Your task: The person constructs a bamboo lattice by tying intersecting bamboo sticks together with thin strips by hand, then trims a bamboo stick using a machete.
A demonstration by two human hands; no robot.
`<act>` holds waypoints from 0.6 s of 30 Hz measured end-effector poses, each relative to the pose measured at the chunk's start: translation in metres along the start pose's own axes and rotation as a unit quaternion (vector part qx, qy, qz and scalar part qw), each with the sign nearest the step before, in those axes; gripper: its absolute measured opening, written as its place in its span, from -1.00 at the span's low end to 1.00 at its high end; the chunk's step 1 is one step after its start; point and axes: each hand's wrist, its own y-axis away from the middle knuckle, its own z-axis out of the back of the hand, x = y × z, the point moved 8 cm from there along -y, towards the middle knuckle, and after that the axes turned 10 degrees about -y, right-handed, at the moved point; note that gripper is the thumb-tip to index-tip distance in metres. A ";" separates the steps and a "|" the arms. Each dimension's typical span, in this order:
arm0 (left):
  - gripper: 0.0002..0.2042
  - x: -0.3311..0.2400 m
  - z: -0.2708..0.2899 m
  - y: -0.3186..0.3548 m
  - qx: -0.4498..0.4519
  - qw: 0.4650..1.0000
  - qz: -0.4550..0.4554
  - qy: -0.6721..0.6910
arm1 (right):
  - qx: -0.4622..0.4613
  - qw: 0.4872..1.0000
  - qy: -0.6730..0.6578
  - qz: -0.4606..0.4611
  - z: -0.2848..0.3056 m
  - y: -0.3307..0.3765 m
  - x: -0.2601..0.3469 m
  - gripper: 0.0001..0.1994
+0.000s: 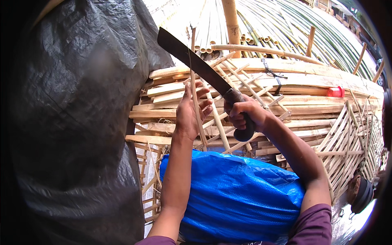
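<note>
My right hand is closed round the dark rounded handle of a machete. Its long dark blade slants up to the left and crosses a thin bamboo strip. My left hand loosely holds that strip, which stands nearly upright between thumb and fingers; the fingers are partly spread, not wrapped tight. The strip's lower end comes down near a blue plastic sheet that covers my lap. Just beyond my hands lies a crossed lattice of bamboo slats.
Split bamboo lengths are stacked crosswise ahead, with a red plastic cup on them. A black tarp hangs at the left. Woven bamboo panels lean at the right. Green bamboo poles lie behind an upright post.
</note>
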 end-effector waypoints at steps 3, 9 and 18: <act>-0.56 0.012 -0.002 0.001 0.110 0.992 0.012 -0.057 | -0.012 0.999 0.012 0.043 -0.004 0.000 0.013 -0.83; -0.70 0.012 -0.010 0.007 0.157 0.987 0.043 0.007 | -0.041 0.993 -0.006 0.107 -0.008 0.009 0.037 -0.84; -0.74 0.011 -0.004 0.007 0.179 0.972 0.079 0.126 | 0.050 0.994 -0.067 0.070 -0.014 0.003 0.020 -0.84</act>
